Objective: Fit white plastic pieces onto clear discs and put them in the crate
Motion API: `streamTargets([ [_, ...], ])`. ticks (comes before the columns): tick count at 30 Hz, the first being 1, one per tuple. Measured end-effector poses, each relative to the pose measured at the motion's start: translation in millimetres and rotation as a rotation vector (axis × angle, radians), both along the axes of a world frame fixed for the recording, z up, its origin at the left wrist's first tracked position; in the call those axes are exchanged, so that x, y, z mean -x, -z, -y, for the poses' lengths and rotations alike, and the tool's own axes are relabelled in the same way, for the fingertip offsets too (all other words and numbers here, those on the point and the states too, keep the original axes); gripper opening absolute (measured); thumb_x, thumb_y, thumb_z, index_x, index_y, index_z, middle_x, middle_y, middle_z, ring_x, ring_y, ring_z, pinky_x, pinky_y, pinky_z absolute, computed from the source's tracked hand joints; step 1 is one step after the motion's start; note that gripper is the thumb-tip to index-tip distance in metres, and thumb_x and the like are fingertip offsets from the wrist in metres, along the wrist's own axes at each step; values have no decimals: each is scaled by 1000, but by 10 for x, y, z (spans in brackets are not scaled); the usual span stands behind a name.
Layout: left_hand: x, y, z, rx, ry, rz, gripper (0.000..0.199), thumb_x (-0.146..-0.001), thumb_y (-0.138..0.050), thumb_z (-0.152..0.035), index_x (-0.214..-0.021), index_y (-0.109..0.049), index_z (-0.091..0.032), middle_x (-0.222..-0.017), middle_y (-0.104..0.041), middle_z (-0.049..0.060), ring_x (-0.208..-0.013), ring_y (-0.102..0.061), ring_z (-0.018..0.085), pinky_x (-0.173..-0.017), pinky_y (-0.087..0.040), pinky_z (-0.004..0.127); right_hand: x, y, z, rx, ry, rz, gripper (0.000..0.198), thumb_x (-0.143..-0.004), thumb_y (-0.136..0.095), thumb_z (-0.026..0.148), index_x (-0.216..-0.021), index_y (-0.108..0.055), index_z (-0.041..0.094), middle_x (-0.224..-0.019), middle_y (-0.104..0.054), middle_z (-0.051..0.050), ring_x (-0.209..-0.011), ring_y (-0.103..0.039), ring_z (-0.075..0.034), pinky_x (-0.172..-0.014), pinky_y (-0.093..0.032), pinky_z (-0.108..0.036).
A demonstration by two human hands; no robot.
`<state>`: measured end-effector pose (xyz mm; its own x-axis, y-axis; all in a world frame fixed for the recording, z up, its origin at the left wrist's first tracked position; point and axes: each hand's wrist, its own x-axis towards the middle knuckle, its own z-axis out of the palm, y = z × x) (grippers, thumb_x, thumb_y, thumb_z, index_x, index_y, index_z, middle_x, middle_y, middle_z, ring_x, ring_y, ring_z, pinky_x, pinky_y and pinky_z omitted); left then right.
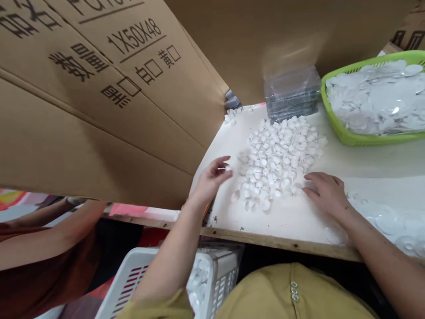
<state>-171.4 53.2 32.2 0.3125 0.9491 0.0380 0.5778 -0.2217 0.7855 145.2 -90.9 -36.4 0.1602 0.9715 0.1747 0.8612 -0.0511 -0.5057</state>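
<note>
A heap of small white cup-shaped plastic pieces point(272, 155) lies spread on the white tabletop. At the heap's left edge, my left hand point(210, 179) has its thumb and fingers around one small white piece point(228, 168). My right hand point(327, 192) rests by the heap's right side, thumb and forefinger apart and pointing at the nearest pieces. I see nothing held in it. Flat, clear-white round discs point(387, 221) lie on the table beside my right forearm.
A large cardboard box panel point(149, 110) walls off the left. A green basket point(361, 139) full of white discs stands at right, beside bagged grey sheets point(292, 95). Below the wooden edge point(295, 245) is a white crate point(133, 266). Another person's arm point(59, 235) shows at far left.
</note>
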Motion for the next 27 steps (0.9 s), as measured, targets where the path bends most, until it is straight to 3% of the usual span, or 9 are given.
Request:
streamTargets([
  [4, -624, 104, 921, 179, 252, 228, 30, -74, -71, -35, -100, -68, -21, -103, -56, 7, -85, -59, 15, -73, -52, 27, -126, -137, 36, -132, 196, -362, 30, -83, -56, 39, -103, -65, 19, -111, -65, -10, -92, -61, -27, -85, -43, -45],
  [6, -918, 235, 1225, 229, 313, 238, 22, -76, -69, -29, -95, -67, -18, -99, -55, 7, -81, -59, 14, -71, -51, 26, -176, -184, 55, -193, 265, -529, 31, -80, -60, 41, -103, -65, 21, -110, -65, -9, -94, -61, -27, -77, -47, -41],
  [8, -1143, 359, 1375, 173, 365, 156, 18, -76, -67, -22, -93, -66, -17, -93, -57, 5, -80, -58, 15, -73, -50, 27, -208, -204, 65, -276, 308, -659, 31, -79, -62, 39, -104, -63, 21, -108, -66, -9, -97, -61, -25, -79, -48, -40],
  [12, -1368, 490, 1349, -40, 461, -91, 17, -73, -71, -16, -89, -66, -18, -85, -61, 4, -88, -57, 19, -85, -46, 33, -227, -227, 65, -375, 324, -773, 28, -78, -64, 33, -103, -62, 20, -105, -67, -7, -95, -62, -21, -88, -47, -41],
  [15, -1417, 505, 1248, -30, 463, -126, 18, -76, -69, -18, -93, -66, -18, -88, -60, 4, -86, -57, 18, -81, -47, 30, -225, -273, 72, -399, 327, -785, 25, -79, -63, 31, -102, -62, 20, -97, -66, -5, -90, -62, -20, -83, -48, -39],
  [18, -1458, 500, 1172, -15, 469, -130, 37, -77, -68, -23, -113, -61, -20, -99, -58, 5, -87, -58, 17, -81, -49, 30, -223, -318, 80, -396, 331, -771, 23, -80, -62, 31, -100, -62, 19, -88, -65, -4, -81, -60, -18, -75, -49, -35],
  [21, -1523, 509, 1074, -53, 463, -195, 51, -80, -66, -31, -128, -54, -20, -104, -57, 6, -91, -59, 18, -86, -49, 31, -227, -332, 75, -368, 331, -729, 20, -80, -62, 31, -97, -62, 20, -83, -63, -2, -73, -57, -16, -69, -48, -32],
  [27, -1512, 598, 694, -136, 340, -248, 37, -86, -59, -26, -122, -59, -18, -98, -57, 5, -89, -59, 18, -88, -49, 32, -289, -335, 145, -178, 255, -565, 19, -80, -62, 33, -93, -63, 21, -78, -62, -1, -69, -56, -16, -66, -46, -31],
])
